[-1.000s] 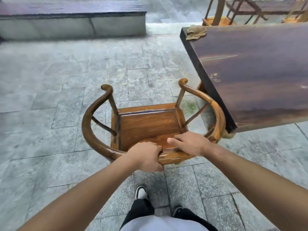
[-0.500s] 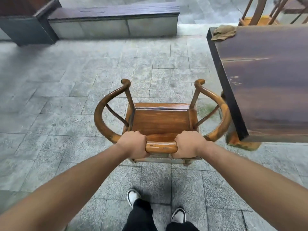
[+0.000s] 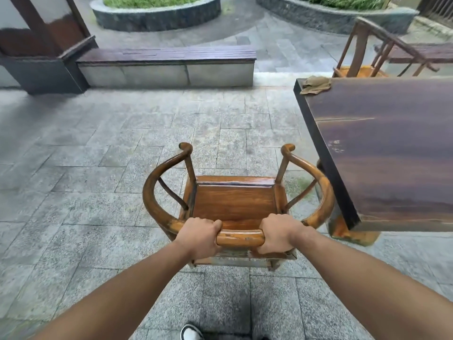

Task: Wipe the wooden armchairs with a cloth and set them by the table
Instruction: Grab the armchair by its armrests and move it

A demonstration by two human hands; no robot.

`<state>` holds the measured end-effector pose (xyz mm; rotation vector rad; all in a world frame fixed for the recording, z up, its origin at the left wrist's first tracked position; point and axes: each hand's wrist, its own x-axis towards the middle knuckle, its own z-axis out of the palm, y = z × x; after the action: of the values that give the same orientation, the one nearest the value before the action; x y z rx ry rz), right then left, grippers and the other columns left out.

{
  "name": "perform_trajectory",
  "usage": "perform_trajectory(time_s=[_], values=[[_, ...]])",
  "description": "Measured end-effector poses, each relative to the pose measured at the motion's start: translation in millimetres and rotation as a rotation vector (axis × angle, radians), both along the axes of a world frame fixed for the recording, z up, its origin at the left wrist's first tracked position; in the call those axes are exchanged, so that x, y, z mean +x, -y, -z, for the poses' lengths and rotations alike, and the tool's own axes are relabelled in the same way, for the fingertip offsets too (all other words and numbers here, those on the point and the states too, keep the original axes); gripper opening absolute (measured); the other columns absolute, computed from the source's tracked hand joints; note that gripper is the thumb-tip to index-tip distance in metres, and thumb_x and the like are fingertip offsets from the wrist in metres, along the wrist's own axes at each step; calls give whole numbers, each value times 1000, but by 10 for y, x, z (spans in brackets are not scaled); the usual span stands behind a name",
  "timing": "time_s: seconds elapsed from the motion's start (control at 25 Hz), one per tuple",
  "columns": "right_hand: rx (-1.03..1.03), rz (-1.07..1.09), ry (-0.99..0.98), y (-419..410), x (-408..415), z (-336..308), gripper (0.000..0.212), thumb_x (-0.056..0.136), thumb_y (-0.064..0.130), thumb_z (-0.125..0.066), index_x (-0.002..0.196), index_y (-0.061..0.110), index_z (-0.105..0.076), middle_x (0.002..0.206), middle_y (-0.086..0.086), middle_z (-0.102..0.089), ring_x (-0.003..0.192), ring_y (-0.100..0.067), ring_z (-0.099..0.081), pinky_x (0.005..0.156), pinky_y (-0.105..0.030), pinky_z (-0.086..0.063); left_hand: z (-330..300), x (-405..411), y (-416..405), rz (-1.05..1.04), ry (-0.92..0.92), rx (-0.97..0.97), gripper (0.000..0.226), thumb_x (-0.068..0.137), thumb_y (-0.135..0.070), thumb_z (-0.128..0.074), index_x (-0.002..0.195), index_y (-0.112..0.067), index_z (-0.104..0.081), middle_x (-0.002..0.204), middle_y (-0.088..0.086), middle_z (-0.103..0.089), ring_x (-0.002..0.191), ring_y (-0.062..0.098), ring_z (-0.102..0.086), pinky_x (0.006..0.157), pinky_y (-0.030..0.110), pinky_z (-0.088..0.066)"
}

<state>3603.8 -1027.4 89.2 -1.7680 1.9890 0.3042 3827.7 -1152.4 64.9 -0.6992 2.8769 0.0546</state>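
A wooden armchair (image 3: 232, 202) with a curved horseshoe rail stands on the stone floor right in front of me, its seat facing away. My left hand (image 3: 199, 236) and my right hand (image 3: 279, 233) both grip the back of the rail, a short stretch of rail showing between them. The dark wooden table (image 3: 392, 153) lies to the right, its near corner close to the chair's right arm. A crumpled tan cloth (image 3: 315, 84) rests on the table's far left corner. A second wooden armchair (image 3: 362, 52) stands beyond the table.
A low bench (image 3: 166, 62) with a stone base runs across the far side. A dark wooden post base (image 3: 44, 60) stands at the far left. Round stone planters (image 3: 157, 13) lie beyond. Open stone paving spreads to the left of the chair.
The chair has turned square to me and shifted beside the table's corner. My hands have spread apart on the rail. My view has lifted, showing the bench and planters.
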Motion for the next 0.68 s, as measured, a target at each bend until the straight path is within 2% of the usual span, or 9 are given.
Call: perform_trajectory(time_s=[0.24,0.52,0.68], values=[[-23,24,7,-9,4,16,55,59,75,-64,70,22,-69,67,9,-67,60,-14,-65,61,-32,-59,-14,-38,23,24,15,-38,44,74,-71,-51,82,-29,-42,69,-7,-58,57,22,-54,57,31,-47],[-2,14,3,4,1,21,47,57,68,-66,69,22,-68,67,9,-66,58,-12,-62,51,-25,-47,34,-36,47,32,22,-51,49,72,-76,-46,81,-28,-41,62,-8,-52,53,22,-53,53,30,-46],[10,17,17,53,36,-10,48,59,67,-68,73,21,-69,71,5,-68,63,-18,-66,60,-32,-58,-3,-12,129,59,9,-61,48,75,-75,-45,81,-28,-46,60,-8,-52,50,18,-52,53,30,-47]])
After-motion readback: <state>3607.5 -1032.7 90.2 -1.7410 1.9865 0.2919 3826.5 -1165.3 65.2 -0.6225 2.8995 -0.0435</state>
